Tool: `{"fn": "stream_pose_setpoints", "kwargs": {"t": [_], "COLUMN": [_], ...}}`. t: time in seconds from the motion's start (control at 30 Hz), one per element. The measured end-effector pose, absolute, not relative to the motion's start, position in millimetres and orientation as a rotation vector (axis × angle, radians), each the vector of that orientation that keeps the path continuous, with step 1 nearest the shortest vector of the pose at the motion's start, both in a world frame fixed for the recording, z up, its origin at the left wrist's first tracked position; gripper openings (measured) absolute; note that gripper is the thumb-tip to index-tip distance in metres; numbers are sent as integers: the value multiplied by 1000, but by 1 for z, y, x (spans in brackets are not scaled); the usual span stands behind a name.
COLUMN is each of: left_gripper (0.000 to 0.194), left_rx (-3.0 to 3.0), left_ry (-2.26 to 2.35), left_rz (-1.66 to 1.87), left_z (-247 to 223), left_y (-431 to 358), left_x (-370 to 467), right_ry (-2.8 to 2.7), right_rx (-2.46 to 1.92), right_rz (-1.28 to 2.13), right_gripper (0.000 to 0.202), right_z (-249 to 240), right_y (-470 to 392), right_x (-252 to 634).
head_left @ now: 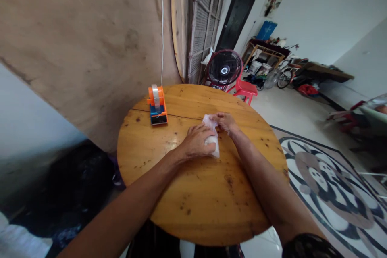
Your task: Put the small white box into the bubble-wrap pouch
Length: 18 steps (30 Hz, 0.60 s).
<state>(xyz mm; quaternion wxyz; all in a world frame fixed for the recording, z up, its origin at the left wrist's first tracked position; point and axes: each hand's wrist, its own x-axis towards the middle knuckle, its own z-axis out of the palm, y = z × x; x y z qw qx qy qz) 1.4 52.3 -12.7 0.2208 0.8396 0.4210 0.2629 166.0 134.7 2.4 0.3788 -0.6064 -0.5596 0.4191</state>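
A small parcel in whitish, translucent wrap, perhaps bubble wrap point(213, 142), lies on the round wooden table point(193, 201). My left hand point(198, 141) rests over its left side, with the fingers curved around it. At the far end of the parcel, my right hand point(224, 122) pinches the edge of the wrap between thumb and fingers. What the wrap contains is hidden. To the left on the table stands an orange tape dispenser point(157, 105) with a roll of clear tape; neither hand touches it.
Behind the table stand a dark fan point(225, 70) and a red plastic stool point(245, 88). A large wooden board point(90, 40) leans along the left. A panda-patterned floor mat point(329, 185) lies to the right, and dark bags point(72, 185) are heaped at lower left.
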Motion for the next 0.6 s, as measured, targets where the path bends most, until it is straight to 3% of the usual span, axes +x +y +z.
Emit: {"fn": "stream_pose_setpoints", "kwargs": {"t": [0.33,0.6], "left_gripper": [39,21], "left_rx": [2366,2540], "left_ry": [1172,1199], "left_rz": [991,1110], "left_z": [-15,-7], "left_y": [44,33], "left_x": [0,-6], "right_ry": [-1337,-1431], "right_rx": [-1436,-1438], "right_rz": [1071,943], "right_gripper": [32,28], "right_z": [-9,-15], "right_y": [136,141], "right_x": [167,163]}}
